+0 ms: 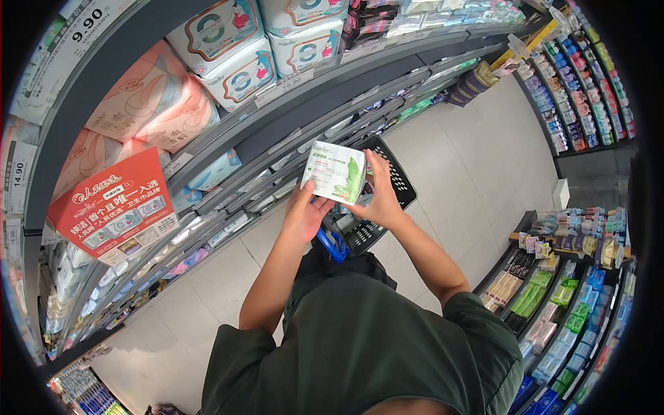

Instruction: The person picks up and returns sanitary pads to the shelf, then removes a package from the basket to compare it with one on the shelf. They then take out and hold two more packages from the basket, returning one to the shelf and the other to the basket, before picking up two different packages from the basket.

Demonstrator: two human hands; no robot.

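Both my hands hold a white package with green print [335, 171] in front of my body. My left hand [303, 211] has its fingers against the package's lower left corner and underside. My right hand [380, 197] grips the package's right side, with fingers at the upper right edge and the thumb at the lower right corner. Beneath the package is a black basket [398, 181] with a perforated rim and a blue handle [334, 245]. The basket is partly hidden by the package and my hands.
Shelves with white packs [238, 72] and pink packs [138, 93] curve along the left and top. A red sign [117, 207] sticks out from the shelf edge. More stocked racks [567, 325] stand at the right. Pale floor tiles [456, 159] lie between them.
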